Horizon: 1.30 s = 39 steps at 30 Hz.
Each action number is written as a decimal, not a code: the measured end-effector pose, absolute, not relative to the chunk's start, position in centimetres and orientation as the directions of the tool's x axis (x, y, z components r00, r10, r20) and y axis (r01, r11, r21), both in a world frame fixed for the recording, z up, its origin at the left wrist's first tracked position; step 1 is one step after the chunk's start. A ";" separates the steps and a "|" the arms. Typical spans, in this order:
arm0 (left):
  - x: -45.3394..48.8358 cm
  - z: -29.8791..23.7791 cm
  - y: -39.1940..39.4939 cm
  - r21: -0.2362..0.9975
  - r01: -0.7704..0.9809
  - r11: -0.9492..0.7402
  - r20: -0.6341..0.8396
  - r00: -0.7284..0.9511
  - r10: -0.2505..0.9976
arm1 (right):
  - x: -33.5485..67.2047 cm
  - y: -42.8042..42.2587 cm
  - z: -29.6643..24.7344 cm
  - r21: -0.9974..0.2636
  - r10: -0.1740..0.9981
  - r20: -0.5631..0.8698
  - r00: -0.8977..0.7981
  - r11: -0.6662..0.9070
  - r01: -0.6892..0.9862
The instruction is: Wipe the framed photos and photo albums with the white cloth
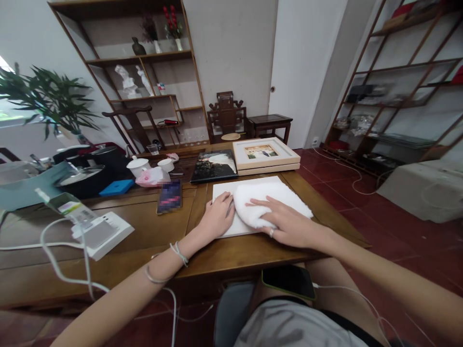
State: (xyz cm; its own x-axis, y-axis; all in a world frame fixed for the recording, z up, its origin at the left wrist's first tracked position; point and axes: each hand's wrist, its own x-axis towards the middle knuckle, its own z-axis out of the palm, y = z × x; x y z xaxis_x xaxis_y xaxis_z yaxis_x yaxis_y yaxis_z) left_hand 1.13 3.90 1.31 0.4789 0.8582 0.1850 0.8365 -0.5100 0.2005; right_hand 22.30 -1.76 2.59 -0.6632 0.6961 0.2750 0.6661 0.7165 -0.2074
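Note:
A flat white board [237,229] lies near the table's front edge. On top of it is a folded, fluffy white cloth [289,195], covering much of its right part. My right hand [285,219] rests palm down on the cloth with fingers spread; a ring shows on one finger. At the board's left side, my left hand [219,214] lies on the surface beside the cloth's left end, its fingers slightly bent and not wrapped round anything visible. Just behind the board are a dark picture panel [214,165] and stacked light wooden frames [267,154], the top one holding a photo.
On the wooden table [144,250], a phone [170,196], a white box [108,236] with a cable, a blue box [116,187], a tissue pack [154,177] and white teaware [138,166] stand leftward. Another phone [288,282] with a cable lies on my lap.

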 end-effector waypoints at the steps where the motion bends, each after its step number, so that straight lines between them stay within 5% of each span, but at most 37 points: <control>1: 1.1 1.3 3.9 0.202 0.837 -0.508 0.185 0.477 0.859 | 22.4 -0.8 2.7 -0.217 0.703 0.275 -0.656 0.710 0.670; 12: 1.0 1.3 3.9 0.200 0.844 -0.498 0.178 0.468 0.866 | 21.1 7.1 2.9 -0.183 0.763 0.290 -0.577 0.636 0.749; 25: 1.0 1.0 4.1 0.201 0.833 -0.516 0.191 0.483 0.854 | 20.8 -4.1 2.9 -0.147 0.701 0.210 -0.681 0.711 0.687; 32: 1.0 1.1 4.0 0.221 0.831 -0.511 0.191 0.477 0.858 | 21.6 -2.5 2.8 -0.189 0.726 0.266 -0.634 0.684 0.705; 39: 0.5 1.0 4.8 0.469 0.730 -0.497 0.302 0.396 0.867 | 19.8 4.5 3.1 -0.163 0.820 0.233 -0.523 0.563 0.810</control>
State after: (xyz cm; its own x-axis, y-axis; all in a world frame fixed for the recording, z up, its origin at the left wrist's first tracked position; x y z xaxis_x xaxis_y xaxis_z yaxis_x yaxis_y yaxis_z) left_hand 0.54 4.82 1.02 0.3964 0.8671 0.3016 0.7301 -0.4969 0.4690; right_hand 19.84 4.50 3.09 -0.5225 0.8201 0.2333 0.8103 0.5628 -0.1634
